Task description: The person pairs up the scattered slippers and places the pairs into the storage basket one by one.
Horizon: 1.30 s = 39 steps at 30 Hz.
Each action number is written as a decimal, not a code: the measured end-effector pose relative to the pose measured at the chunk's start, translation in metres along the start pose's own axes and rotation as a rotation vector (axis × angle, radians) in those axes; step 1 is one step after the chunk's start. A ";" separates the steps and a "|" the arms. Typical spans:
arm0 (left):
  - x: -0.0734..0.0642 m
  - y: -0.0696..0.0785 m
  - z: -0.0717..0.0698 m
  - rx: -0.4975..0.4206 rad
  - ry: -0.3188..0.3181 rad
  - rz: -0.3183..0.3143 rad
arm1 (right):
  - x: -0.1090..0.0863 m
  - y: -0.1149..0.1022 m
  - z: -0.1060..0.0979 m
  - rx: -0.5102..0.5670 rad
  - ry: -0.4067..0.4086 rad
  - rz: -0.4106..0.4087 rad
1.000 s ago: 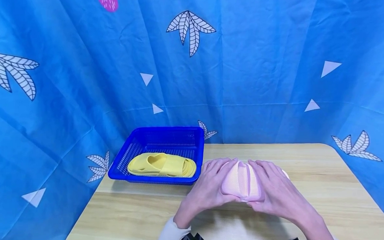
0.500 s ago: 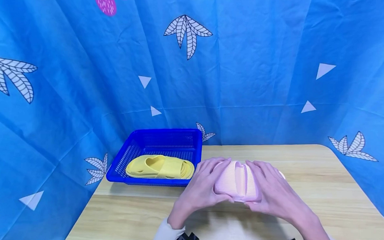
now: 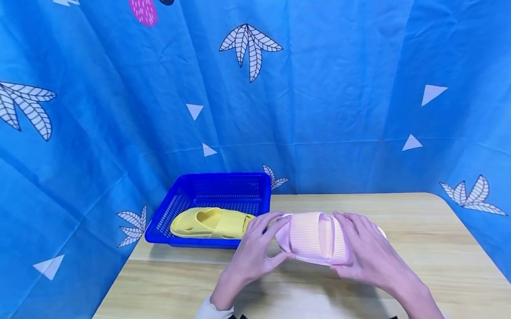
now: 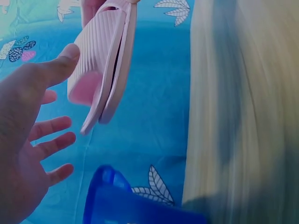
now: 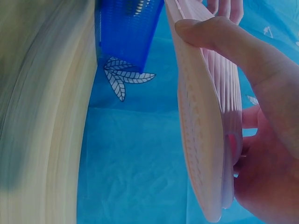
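A pair of pink ribbed slide slippers (image 3: 311, 237), nested together, is held above the table. My right hand (image 3: 366, 249) grips them at the right end, thumb along the near side and fingers over the far side. In the right wrist view the textured sole (image 5: 196, 116) faces the camera beside the thumb. At the other end is my left hand (image 3: 254, 251), its thumb tip right at the near edge of the slippers. The left wrist view shows its fingers (image 4: 53, 144) spread apart beside the slippers' end (image 4: 100, 88).
A blue perforated basket (image 3: 156, 228) stands at the back left of the wooden table (image 3: 419, 247). Inside it lie yellow slippers (image 3: 211, 223), partly behind my left hand. A blue patterned curtain (image 3: 342, 105) hangs behind and around the table.
My left hand has slid left and loosened, so more of the slippers' left end shows. My right hand keeps its grip in nearly the same place.
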State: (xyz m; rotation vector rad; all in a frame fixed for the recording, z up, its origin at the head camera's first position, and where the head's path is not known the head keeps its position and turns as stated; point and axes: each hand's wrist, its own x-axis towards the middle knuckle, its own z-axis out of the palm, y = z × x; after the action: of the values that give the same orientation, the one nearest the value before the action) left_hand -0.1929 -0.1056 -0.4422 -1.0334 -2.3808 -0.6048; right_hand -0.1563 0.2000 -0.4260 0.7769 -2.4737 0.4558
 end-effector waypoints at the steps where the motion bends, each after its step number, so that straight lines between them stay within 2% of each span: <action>1: -0.002 -0.001 -0.001 0.001 0.004 -0.003 | 0.000 0.000 0.000 -0.001 0.000 0.001; 5: -0.009 -0.006 -0.005 -0.002 0.018 -0.019 | -0.001 0.003 -0.001 -0.004 0.007 0.005; 13: -0.027 -0.019 -0.016 0.080 0.042 -0.073 | -0.001 0.005 -0.001 -0.015 0.026 -0.007; 19: -0.038 -0.032 -0.024 0.117 0.089 -0.073 | -0.002 0.006 0.000 -0.010 0.023 -0.013; 29: -0.055 -0.051 -0.034 0.198 0.124 -0.117 | -0.004 0.006 0.000 -0.016 0.030 -0.007; 39: -0.078 -0.072 -0.044 0.232 0.179 -0.190 | -0.003 0.005 -0.001 -0.005 0.010 0.013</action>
State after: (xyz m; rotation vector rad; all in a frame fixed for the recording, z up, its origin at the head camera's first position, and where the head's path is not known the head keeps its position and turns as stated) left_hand -0.1896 -0.2174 -0.4666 -0.6331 -2.3382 -0.4516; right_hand -0.1567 0.2060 -0.4280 0.7550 -2.4715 0.4565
